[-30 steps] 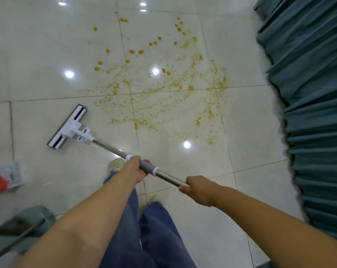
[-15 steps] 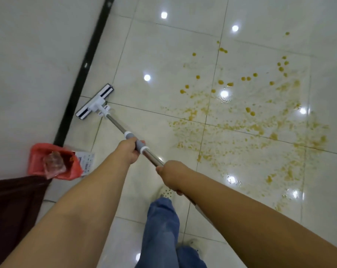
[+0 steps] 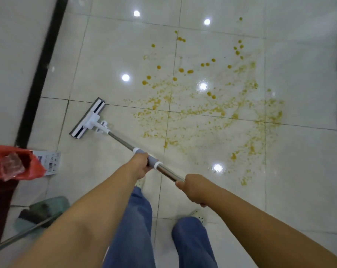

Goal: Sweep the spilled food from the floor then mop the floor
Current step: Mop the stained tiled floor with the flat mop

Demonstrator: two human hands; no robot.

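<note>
Stands on a glossy cream tiled floor (image 3: 109,55), working a flat mop (image 3: 88,118) with a white head and a grey pad on a long steel pole (image 3: 121,139). Clasps the pole's grey sleeve (image 3: 140,152) in the left hand (image 3: 140,166), curling the fingers fully round it. Wraps the right hand (image 3: 192,187) round the bare steel further up the pole, nearer the body, in the same closed grasp. Sets the mop head flat on the tiles, ahead and to the left, slanted across a grout line, just left of the mess and apart from it.

Faces a wide scatter of yellow-orange spilled food (image 3: 202,113): fine crumbs and smears over several tiles to the right of the mop head, with rounder drops (image 3: 181,70) towards the far side. Mirrors round ceiling lights (image 3: 125,77) in the glaze.

Meets, on the left, a pale wall (image 3: 13,45) footed by a black skirting strip (image 3: 42,74). Finds at the near end of that strip a crumpled red plastic bag (image 3: 34,169) touching a white printed label with a barcode (image 3: 50,161). Shows below these a blurred green shape (image 3: 47,205) crossed by a thin metal rod (image 3: 18,236); cannot tell what it is. Wears blue trousers (image 3: 133,229) and pale perforated shoes (image 3: 199,217).
</note>
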